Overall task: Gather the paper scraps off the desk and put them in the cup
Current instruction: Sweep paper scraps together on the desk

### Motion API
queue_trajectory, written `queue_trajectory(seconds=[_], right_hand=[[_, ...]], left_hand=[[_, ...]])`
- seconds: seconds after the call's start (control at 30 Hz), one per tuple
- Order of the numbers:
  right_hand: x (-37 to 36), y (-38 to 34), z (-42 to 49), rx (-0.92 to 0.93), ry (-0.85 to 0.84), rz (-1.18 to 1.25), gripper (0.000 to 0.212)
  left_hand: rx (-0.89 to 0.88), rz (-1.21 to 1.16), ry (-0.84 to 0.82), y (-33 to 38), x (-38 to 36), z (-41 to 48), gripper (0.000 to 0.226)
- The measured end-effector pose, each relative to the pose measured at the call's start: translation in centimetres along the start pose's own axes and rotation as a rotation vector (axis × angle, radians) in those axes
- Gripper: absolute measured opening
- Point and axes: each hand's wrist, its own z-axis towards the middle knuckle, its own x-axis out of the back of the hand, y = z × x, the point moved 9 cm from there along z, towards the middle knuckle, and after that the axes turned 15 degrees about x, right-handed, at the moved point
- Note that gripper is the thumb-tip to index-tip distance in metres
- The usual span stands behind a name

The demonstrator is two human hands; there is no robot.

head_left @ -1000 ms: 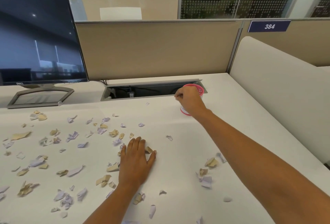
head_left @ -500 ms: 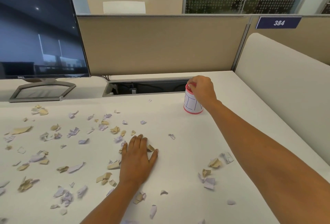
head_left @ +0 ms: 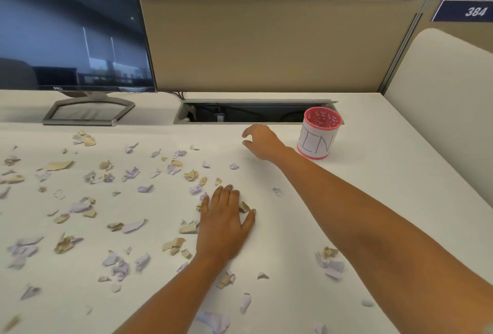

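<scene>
Several tan and lilac paper scraps [head_left: 130,173] lie scattered over the white desk [head_left: 373,173], most to the left. A pink cup [head_left: 318,133] with a white label stands upright at the back right, beside the cable slot. My left hand [head_left: 226,221] lies flat on the desk, fingers straight, covering a few scraps. My right hand [head_left: 260,141] hovers just left of the cup, fingers loosely curled and holding nothing. A small cluster of scraps [head_left: 329,261] lies under my right forearm.
A dark monitor [head_left: 72,27] on a grey stand [head_left: 88,112] fills the back left. An open cable slot [head_left: 250,112] runs along the back. A beige partition [head_left: 266,43] and a curved white divider [head_left: 448,109] close the back and right.
My right hand has left the cup's rim and moved left and down toward the desk. The left hand has stayed flat in place.
</scene>
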Motion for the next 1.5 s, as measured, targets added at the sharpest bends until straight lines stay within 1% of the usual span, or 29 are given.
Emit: queue_trajectory(seconds=[0.07,0.17,0.3,0.4,0.47,0.6,0.7,0.83,1.03,1.17,1.4,1.5], right_hand=[[-1.5,0.0,0.7,-0.004,-0.041,0.019,0.035],[-2.5,0.1,2.0,-0.010,-0.055,0.031,0.036],[-3.2,0.8,3.1,-0.037,-0.070,0.031,0.046],[-3.9,1.5,3.3,-0.080,-0.138,0.038,0.053],[-4.6,1.6,3.1,-0.086,-0.199,0.047,0.053],[-5.2,0.6,2.1,-0.033,-0.231,0.057,0.048],[-5.4,-0.9,0.8,0.068,-0.284,-0.012,0.045],[-5.5,-2.7,-1.5,0.185,-0.253,-0.001,0.044],[-4.7,-3.2,-4.7,0.296,-0.231,-0.032,0.029],[-2.9,-1.3,-7.5,0.291,-0.208,-0.075,0.030],[-2.7,0.7,-12.5,0.239,-0.204,-0.001,0.037],[-2.6,0.6,-13.7,0.246,-0.173,-0.013,0.036]], left_hand=[[0.001,0.010,-0.007,0.0,-0.2,0.0,0.046],[0.004,0.008,-0.008,-0.1,-0.3,0.1,0.046],[0.004,-0.011,0.000,0.0,-0.1,0.0,0.046],[0.008,0.001,-0.004,0.0,-0.2,0.0,0.048],[0.008,0.000,-0.009,0.0,-0.2,0.0,0.049],[0.006,0.011,-0.014,0.0,-0.2,0.0,0.050],[0.003,0.012,-0.016,0.0,-0.1,0.0,0.049],[0.001,0.027,-0.011,0.1,-0.1,0.0,0.048],[-0.004,0.027,-0.005,0.1,0.1,0.1,0.048],[-0.010,0.012,0.012,0.2,0.2,0.0,0.047],[-0.019,0.001,0.030,0.3,0.3,0.0,0.046],[-0.024,-0.006,0.046,0.4,0.5,0.0,0.043]])
